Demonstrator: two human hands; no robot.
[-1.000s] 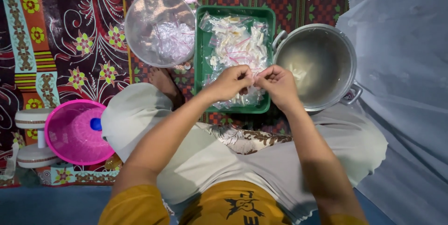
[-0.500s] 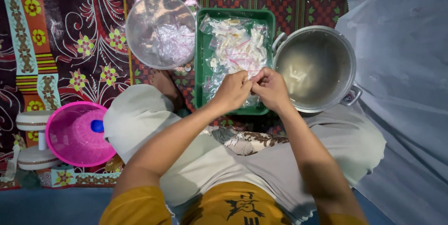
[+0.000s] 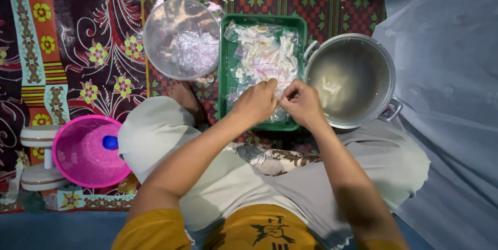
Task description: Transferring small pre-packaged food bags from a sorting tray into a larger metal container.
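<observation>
My left hand (image 3: 258,102) and my right hand (image 3: 303,103) meet fingertip to fingertip over the near end of a green tray (image 3: 224,68). They pinch a small clear plastic bag (image 3: 280,94) between them, mostly hidden by the fingers. The tray holds several small clear bags with red seal lines and pale contents (image 3: 262,58). To the right of the tray stands a metal pot (image 3: 353,79) with cloudy liquid and a few pale pieces in it.
A round clear bowl (image 3: 181,37) with empty plastic bags sits left of the tray. A pink basket (image 3: 85,151) and a small white stand (image 3: 36,156) lie at the left. My crossed legs fill the foreground on a patterned mat; grey cloth (image 3: 446,73) covers the right.
Both hands have drawn closer together and slightly toward me over the tray's near end, fingers now closed tightly on the small bag.
</observation>
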